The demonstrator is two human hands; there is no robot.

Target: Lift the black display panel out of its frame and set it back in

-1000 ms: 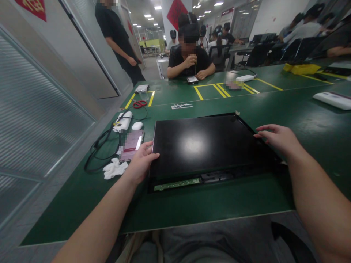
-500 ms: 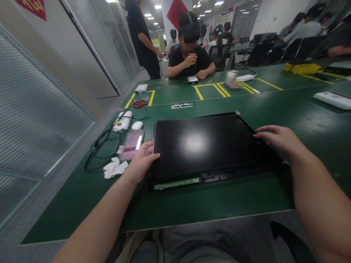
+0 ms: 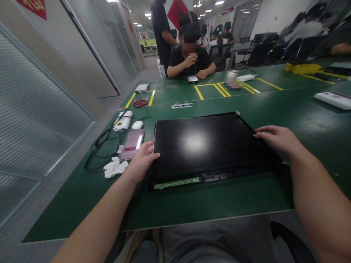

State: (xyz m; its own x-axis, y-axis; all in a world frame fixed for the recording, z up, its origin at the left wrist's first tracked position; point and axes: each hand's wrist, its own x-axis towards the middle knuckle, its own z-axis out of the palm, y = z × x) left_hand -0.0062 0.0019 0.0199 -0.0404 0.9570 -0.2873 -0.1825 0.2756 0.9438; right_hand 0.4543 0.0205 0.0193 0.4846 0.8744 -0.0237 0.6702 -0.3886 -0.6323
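A black display panel (image 3: 192, 146) lies face up in a thin black frame on the green table. Along the panel's near side a green circuit board strip (image 3: 177, 183) is exposed. My left hand (image 3: 143, 159) grips the panel's left edge, its thumb on the top surface and its fingers at the side. At the opposite edge, my right hand (image 3: 275, 138) has thumb and fingertips pinched on the panel's right side. Part of the frame's right side is hidden behind that hand.
Left of the panel are a phone (image 3: 132, 144), crumpled white tissue (image 3: 115, 167), a white mouse-like object (image 3: 137, 125), a power strip (image 3: 123, 120) with black cables, and red scissors (image 3: 140, 103). Small white pieces (image 3: 181, 105) lie beyond it. A co-worker (image 3: 190, 54) sits across the table.
Both hands and the panel hold nearly the same positions. In the background, a standing person has moved to the right, behind the seated co-worker.
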